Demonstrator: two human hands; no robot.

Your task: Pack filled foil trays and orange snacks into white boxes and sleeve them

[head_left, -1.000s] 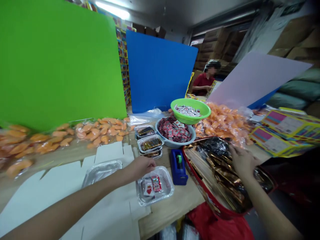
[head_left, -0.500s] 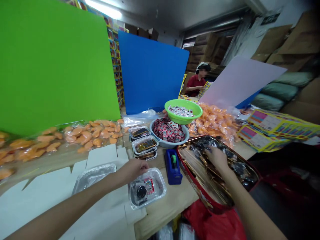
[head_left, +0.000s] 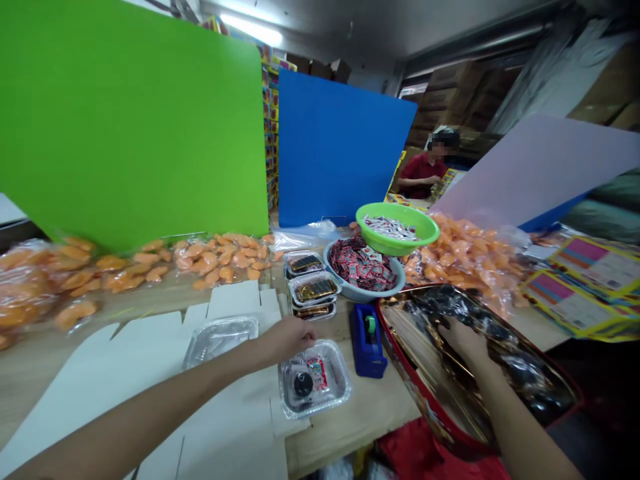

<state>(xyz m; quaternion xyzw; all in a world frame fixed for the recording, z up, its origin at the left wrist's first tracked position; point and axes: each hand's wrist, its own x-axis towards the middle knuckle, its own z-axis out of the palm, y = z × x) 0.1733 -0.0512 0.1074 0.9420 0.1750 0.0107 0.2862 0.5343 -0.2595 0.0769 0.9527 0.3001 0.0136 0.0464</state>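
On the wooden counter [head_left: 385,407] at the left, a white cardboard blank [head_left: 225,427] lies flat beneath the left hand [head_left: 287,340], whose fingers curl downward; whether they pinch anything cannot be told. Just to that hand's right sits a foil tray [head_left: 340,370], its long axis running roughly across the person's front, holding a red sachet [head_left: 317,373] and a round black item [head_left: 303,384]. Further right stands a blue tape dispenser [head_left: 367,340]. The right hand [head_left: 463,340] rests inside a red-rimmed tin [head_left: 407,373] among glossy dark packets [head_left: 520,360], too buried to tell whether it grips any.
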